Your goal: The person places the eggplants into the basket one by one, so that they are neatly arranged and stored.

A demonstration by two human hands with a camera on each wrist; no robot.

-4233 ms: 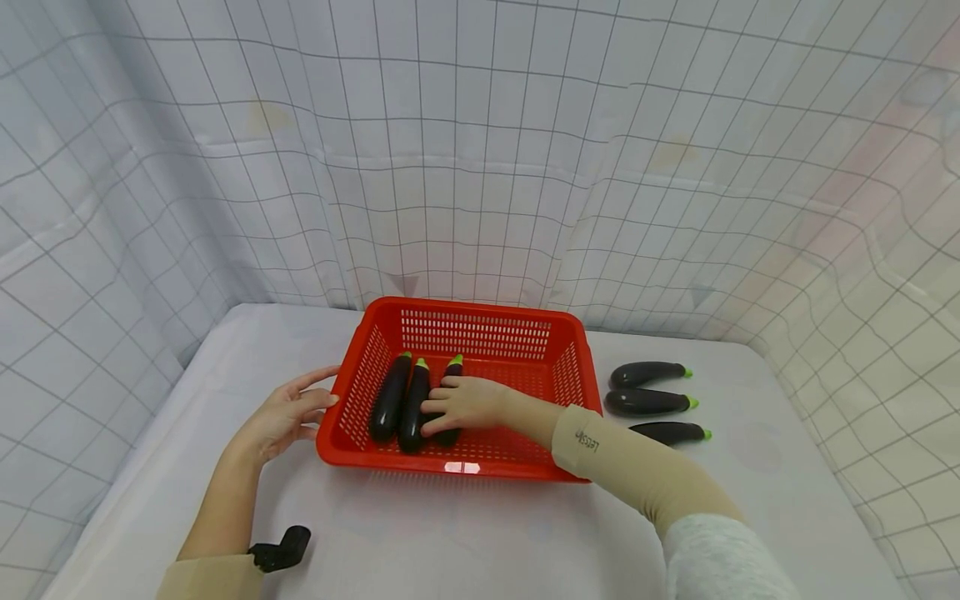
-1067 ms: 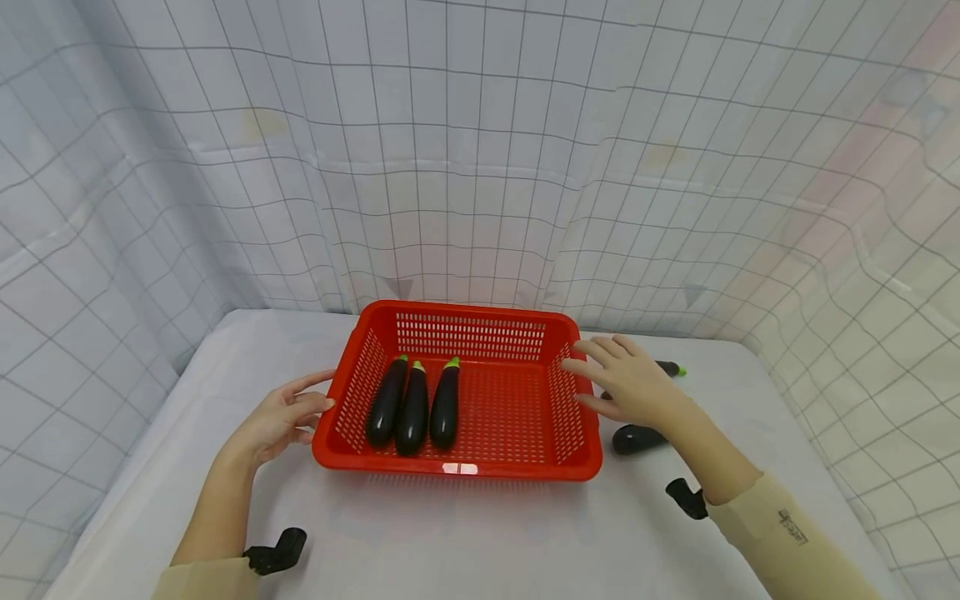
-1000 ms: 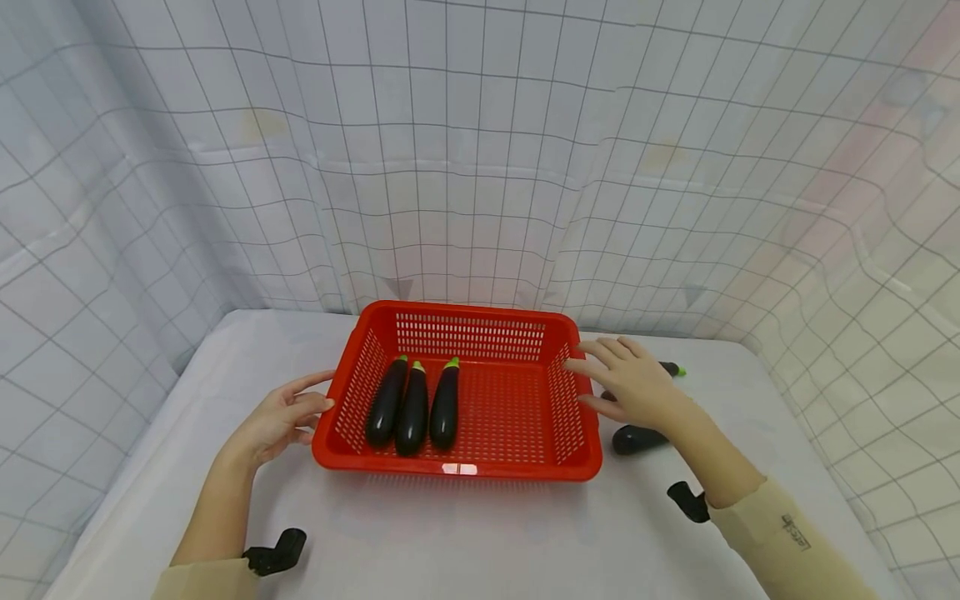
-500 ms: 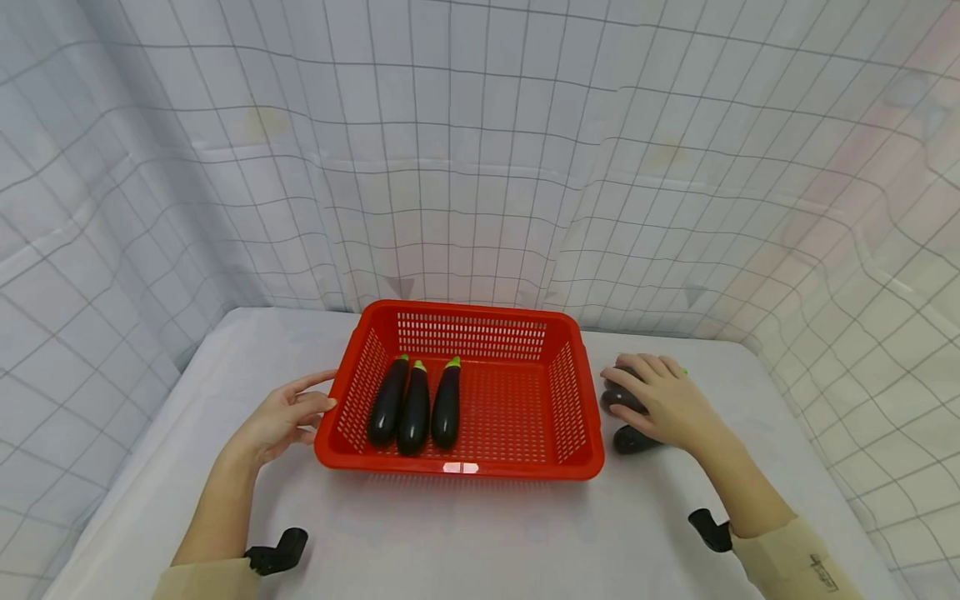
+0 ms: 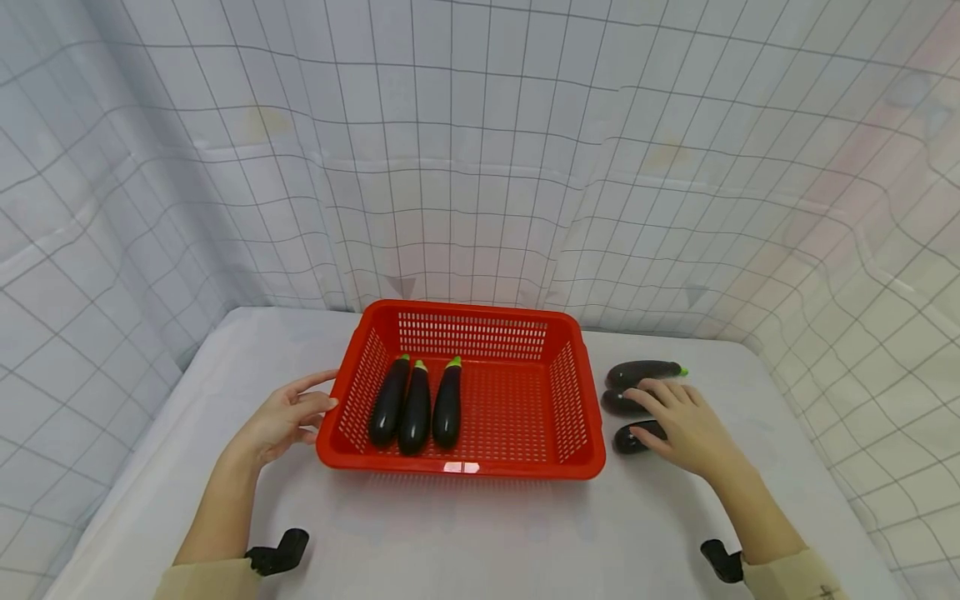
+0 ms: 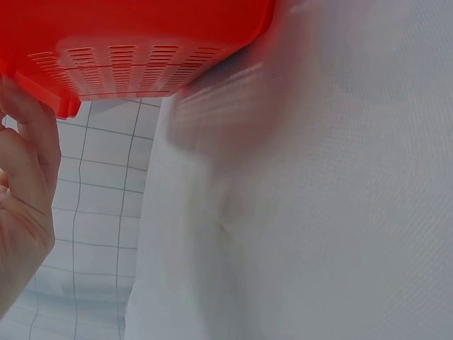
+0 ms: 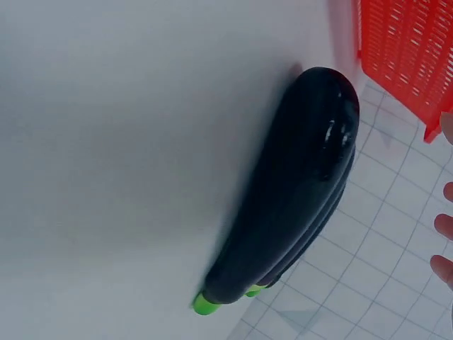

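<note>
A red plastic basket [image 5: 487, 468] holds three dark eggplants side by side in its left half, the rightmost eggplant [image 5: 447, 408] slightly apart. My left hand [image 5: 281, 421] touches the basket's left rim with relaxed fingers; in the left wrist view, the fingers [image 6: 35, 142] reach the rim from outside. To the right of the basket, my right hand [image 5: 690, 429] hovers with spread fingers above the nearest eggplant [image 5: 633, 437] and the middle eggplant [image 5: 621, 403]. A far eggplant [image 5: 641, 373] lies uncovered behind them. In the right wrist view, fingertips [image 7: 444, 227] stand apart from the large eggplant [image 7: 283, 191].
A white cloth covers the table [image 5: 480, 542]. White curtains with a grid pattern [image 5: 480, 167] enclose the back and both sides. Black wrist-camera mounts [image 5: 277, 552] project from each forearm.
My right hand has left the eggplants in the basket, moved right over the far and middle eggplants outside, then come nearer to me toward the nearest one. My left hand stays at the rim.
</note>
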